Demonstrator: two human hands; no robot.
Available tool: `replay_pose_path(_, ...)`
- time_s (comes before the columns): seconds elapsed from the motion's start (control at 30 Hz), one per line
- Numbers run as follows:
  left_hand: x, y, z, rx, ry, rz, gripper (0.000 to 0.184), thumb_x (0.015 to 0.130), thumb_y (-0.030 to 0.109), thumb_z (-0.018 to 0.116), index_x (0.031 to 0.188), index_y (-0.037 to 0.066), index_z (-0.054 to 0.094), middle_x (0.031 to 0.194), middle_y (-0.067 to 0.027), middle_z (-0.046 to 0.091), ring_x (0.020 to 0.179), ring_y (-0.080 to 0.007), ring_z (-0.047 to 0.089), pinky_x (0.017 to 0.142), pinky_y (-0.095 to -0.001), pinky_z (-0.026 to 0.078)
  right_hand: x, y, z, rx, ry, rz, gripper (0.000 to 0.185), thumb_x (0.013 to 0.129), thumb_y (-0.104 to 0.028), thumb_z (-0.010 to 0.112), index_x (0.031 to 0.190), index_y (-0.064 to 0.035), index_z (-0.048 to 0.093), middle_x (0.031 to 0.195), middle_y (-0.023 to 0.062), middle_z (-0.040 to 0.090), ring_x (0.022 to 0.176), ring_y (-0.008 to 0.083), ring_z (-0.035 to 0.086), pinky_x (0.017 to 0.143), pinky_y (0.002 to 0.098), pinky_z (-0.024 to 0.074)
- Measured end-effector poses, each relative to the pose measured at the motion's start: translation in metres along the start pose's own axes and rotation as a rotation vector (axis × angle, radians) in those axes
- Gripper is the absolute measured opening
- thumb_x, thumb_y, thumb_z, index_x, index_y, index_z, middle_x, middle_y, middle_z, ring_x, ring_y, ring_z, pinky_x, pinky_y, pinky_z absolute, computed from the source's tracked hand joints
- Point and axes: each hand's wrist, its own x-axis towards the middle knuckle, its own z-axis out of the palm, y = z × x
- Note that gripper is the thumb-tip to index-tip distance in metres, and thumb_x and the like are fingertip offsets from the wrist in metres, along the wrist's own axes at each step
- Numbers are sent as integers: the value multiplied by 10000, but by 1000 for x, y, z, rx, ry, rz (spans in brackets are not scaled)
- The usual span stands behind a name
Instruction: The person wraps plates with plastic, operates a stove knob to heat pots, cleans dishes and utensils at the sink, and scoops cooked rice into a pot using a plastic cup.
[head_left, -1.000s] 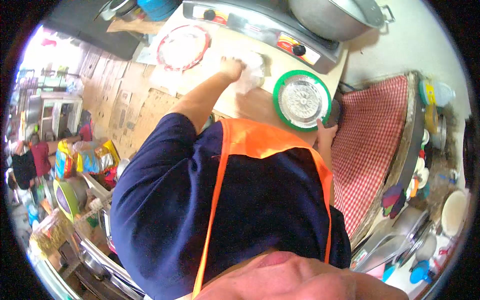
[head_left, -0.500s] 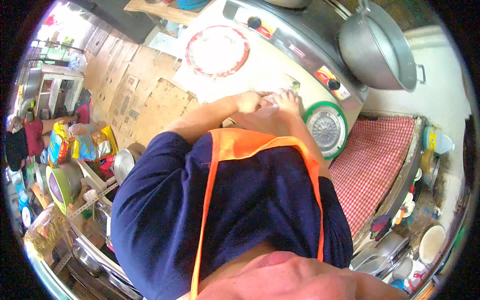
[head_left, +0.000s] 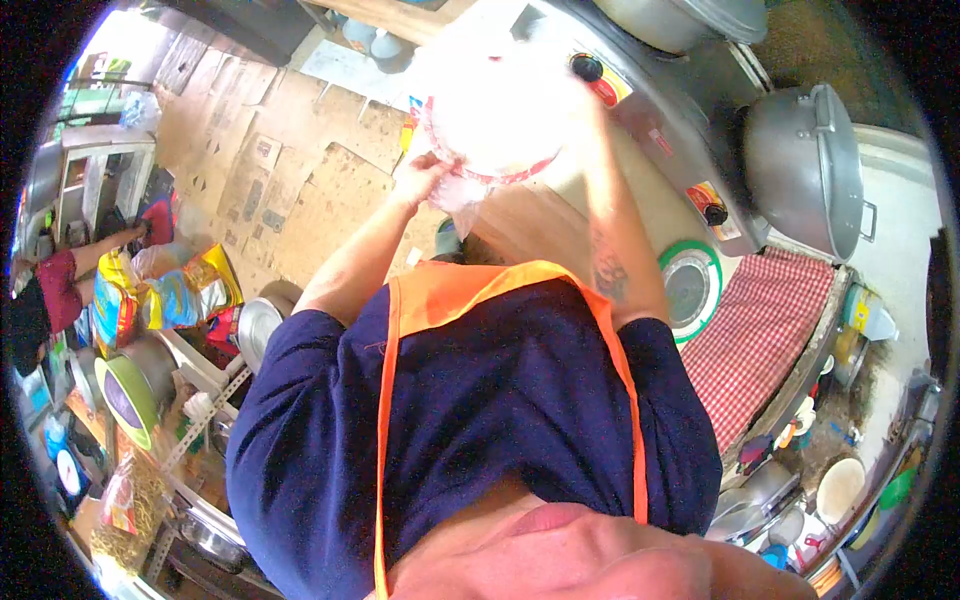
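Observation:
A round white basin or tray with a red-patterned rim (head_left: 512, 177) lies in front of me, its middle washed out by glare. At its near left edge is my left hand (head_left: 428, 178), fingers closed on a clear plastic bag (head_left: 461, 194) that hangs beside the rim. Whether this hand also grips the rim I cannot tell. My right hand (head_left: 582, 100) reaches to the basin's right side. Glare hides its fingers there. By my right forearm stands a green-rimmed round scale or lid (head_left: 692, 290).
A steel stove (head_left: 665, 130) with a large pot (head_left: 803, 170) is at the right. A red checked cloth (head_left: 770, 335) covers a surface nearer me. Shelves with yellow packets (head_left: 190, 295) and pans stand left, near another person's arm (head_left: 107, 245).
My hands, together over the near counter edge with plastic between them before, have parted. The left went left to the basin's edge and the right moved forward. The view has shifted.

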Motion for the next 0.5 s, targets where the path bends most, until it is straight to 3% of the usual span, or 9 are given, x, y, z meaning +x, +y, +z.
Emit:
replay_pose_path(0.07, -4, 10, 0, 75, -153, 106, 263, 703, 150, 588, 925, 12, 555, 859, -88, 589, 757, -162, 559, 691, -266, 445, 12, 3, 36, -739, -226, -218, 305, 753, -163, 463, 1022, -38, 532, 991, 117, 563, 985, 224, 495, 913, 377, 328)
replay_pose_path(0.17, 25, -15, -8, -9, -148, 69, 344, 638, 107, 670, 924, -31, 537, 808, -87, 584, 771, -160, 565, 687, -262, 456, -15, 78, 104, -791, -72, -458, 305, 759, -226, 432, 985, -83, 578, 918, 132, 594, 1061, 267, 455, 943, 473, 255)
replay_pose_path(0.2, 29, -17, -10, -44, -132, 46, 366, 624, 98, 681, 931, -34, 530, 803, -88, 582, 777, -163, 565, 694, -265, 459, -13, 76, 105, -791, -75, -455, 305, 759, -226, 432, 985, -83, 578, 918, 132, 594, 1061, 267, 455, 943, 473, 255)
replay_pose_path(0.27, 21, 9, -3, -217, -14, 195, 419, 608, 107, 697, 955, -43, 516, 819, -96, 583, 800, -166, 563, 714, -273, 458, -9, 63, 101, -969, -499, -221, 301, 754, -197, 434, 994, -91, 582, 1030, 146, 556, 1112, 256, 411, 959, 517, 194)
replay_pose_path(0.3, 17, 17, 0, -389, 107, 344, 472, 591, 116, 713, 979, -52, 503, 835, -103, 585, 823, -170, 562, 734, -280, 457, -8, 53, 100, -968, -504, -213, 301, 754, -197, 434, 994, -91, 582, 1030, 146, 556, 1112, 256, 411, 959, 517, 194)
replay_pose_path(0.4, 78, 9, 8, -362, 39, 532, 431, 630, 174, 700, 956, -50, 528, 857, -114, 590, 845, -173, 561, 733, -293, 464, -2, 28, 103, -1005, -513, -229, 294, 760, -187, 431, 992, -89, 584, 1092, 145, 524, 1115, 264, 409, 962, 519, 192)
replay_pose_path(0.43, 83, 15, 11, -357, 14, 598, 421, 643, 193, 696, 948, -49, 537, 865, -117, 592, 853, -174, 560, 733, -297, 466, 6, 24, 111, -1014, -691, -115, 306, 759, -203, 438, 1007, -89, 577, 1098, 143, 521, 1114, 259, 410, 963, 512, 196)
replay_pose_path(0.47, 64, 49, 10, -83, 104, 392, 457, 625, 215, 709, 947, -58, 537, 853, -121, 596, 826, -174, 571, 689, -295, 478, 13, 22, 113, -1016, -863, 0, 319, 758, -220, 445, 1022, -89, 569, 1104, 142, 518, 1113, 254, 412, 964, 505, 200)
replay_pose_path(0.5, 54, 70, 12, 189, 192, 184, 493, 607, 237, 723, 947, -67, 536, 842, -124, 600, 800, -175, 583, 645, -292, 490, 13, 20, 109, -1025, -856, 9, 319, 758, -220, 445, 1022, -89, 569, 1104, 142, 518, 1113, 254, 412, 964, 505, 200)
